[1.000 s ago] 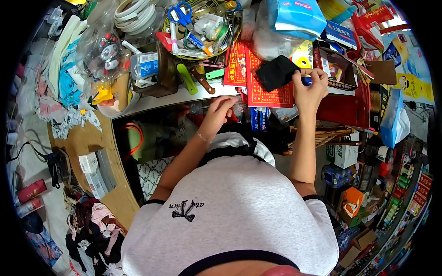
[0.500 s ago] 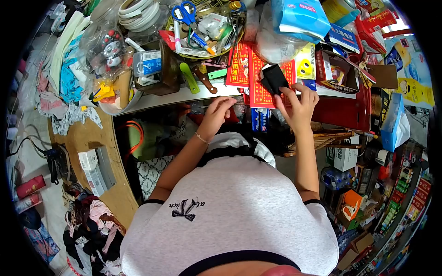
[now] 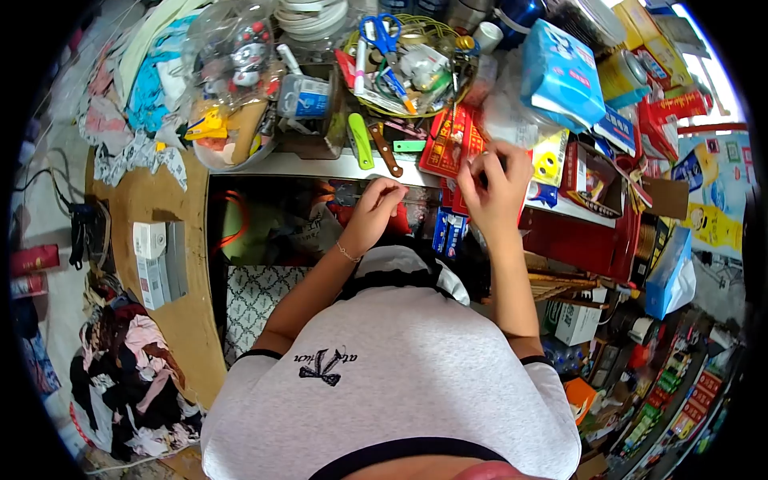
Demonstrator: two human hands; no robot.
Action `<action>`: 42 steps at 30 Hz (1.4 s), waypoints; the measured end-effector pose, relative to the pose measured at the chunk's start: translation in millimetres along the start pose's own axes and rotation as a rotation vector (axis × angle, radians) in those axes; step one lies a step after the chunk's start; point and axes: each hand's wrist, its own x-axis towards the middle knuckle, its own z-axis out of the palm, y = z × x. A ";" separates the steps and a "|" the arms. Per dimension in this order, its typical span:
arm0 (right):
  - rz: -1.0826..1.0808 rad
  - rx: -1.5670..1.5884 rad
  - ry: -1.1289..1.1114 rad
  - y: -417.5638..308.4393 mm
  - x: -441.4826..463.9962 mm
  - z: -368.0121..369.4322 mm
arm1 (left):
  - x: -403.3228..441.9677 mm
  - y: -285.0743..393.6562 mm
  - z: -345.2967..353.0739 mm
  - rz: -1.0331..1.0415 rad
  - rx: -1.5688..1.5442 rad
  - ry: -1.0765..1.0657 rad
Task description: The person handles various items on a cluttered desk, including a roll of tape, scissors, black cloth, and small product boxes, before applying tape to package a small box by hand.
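Observation:
My right hand (image 3: 500,188) is over the red printed booklets (image 3: 450,140) at the desk's front edge. Its fingers are bent inward, and a small dark patch shows between them; what they hold, if anything, is hidden. My left hand (image 3: 374,210) hangs just in front of the desk edge, fingers loosely curled together, with nothing visible in them. Near it on the desk lie a lime-green handled tool (image 3: 361,142), a brown wooden-handled knife (image 3: 386,150) and a small green strip (image 3: 410,146). The black object seen earlier is not plainly visible.
Behind stands a basket (image 3: 362,106) of tools with blue scissors (image 3: 381,34). A clear container (image 3: 307,98) and a bagged toy (image 3: 250,66) sit left. A blue packet (image 3: 562,76) and an open box (image 3: 590,180) stand right. Below are blue packages (image 3: 450,232).
The view has shifted, so the desk things appear further right. My right hand has moved across the red booklets, its fingers drawn in; the black object it touched is now out of sight.

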 end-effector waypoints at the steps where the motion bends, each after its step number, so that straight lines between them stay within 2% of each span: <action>1: -0.029 0.009 -0.013 -3.8 18.1 6.1 | -2.4 1.2 -3.4 -0.002 -0.004 0.010; 5: -0.242 -0.048 -0.211 -12.6 94.6 29.4 | -13.4 8.5 -12.8 0.023 -0.011 0.059; 8: -0.293 -0.183 -0.215 -6.2 144.1 75.6 | -15.1 -3.5 -24.9 0.167 0.016 0.059; 11: -0.332 -0.361 -0.248 8.8 182.0 116.3 | -18.1 -0.2 -35.0 0.142 -0.031 0.080; 13: 0.011 -0.383 -0.553 9.9 200.2 135.1 | -19.7 1.9 -41.7 0.104 -0.064 0.102; 14: 0.004 -0.384 -0.552 11.1 205.8 142.9 | -19.9 2.6 -45.2 0.097 -0.068 0.114; 17: 0.211 -0.384 -0.712 13.6 211.5 161.1 | -21.5 2.2 -56.4 0.093 -0.080 0.146; 22: 0.221 -0.388 -0.703 17.0 213.1 168.1 | -25.9 11.0 -65.8 0.074 -0.103 0.196; 25: 0.244 -0.216 -0.543 14.0 219.2 144.8 | -26.3 12.0 -68.9 0.073 -0.076 0.199; 26: 0.214 -0.221 -0.490 7.8 221.3 130.8 | -25.5 9.1 -70.5 0.090 -0.073 0.184; 28: 0.036 -0.132 -0.239 12.5 220.1 109.7 | -25.1 7.6 -69.7 0.105 -0.069 0.163; 30: -0.090 0.162 -0.029 0.6 211.3 81.0 | -25.4 9.5 -67.1 0.078 -0.071 0.132; 32: -0.174 0.297 0.072 -20.6 191.1 50.5 | -28.0 14.0 -62.2 0.091 -0.061 0.117; 34: -0.368 0.247 0.246 -20.1 168.6 34.3 | -29.2 16.6 -58.9 0.106 -0.051 0.100; 36: -0.622 0.066 0.213 -35.2 134.9 10.2 | -29.7 17.6 -58.7 0.125 -0.131 -0.010; 38: -0.799 0.041 0.185 -40.4 104.2 -2.4 | -36.8 36.3 -51.6 0.087 -0.177 -0.044; 40: -0.926 0.082 0.249 -41.4 72.2 6.8 | -42.8 48.6 -44.5 0.040 -0.223 -0.078; 42: -0.981 0.108 0.209 -48.8 54.3 1.6 | -46.7 53.9 -38.9 0.075 -0.255 -0.188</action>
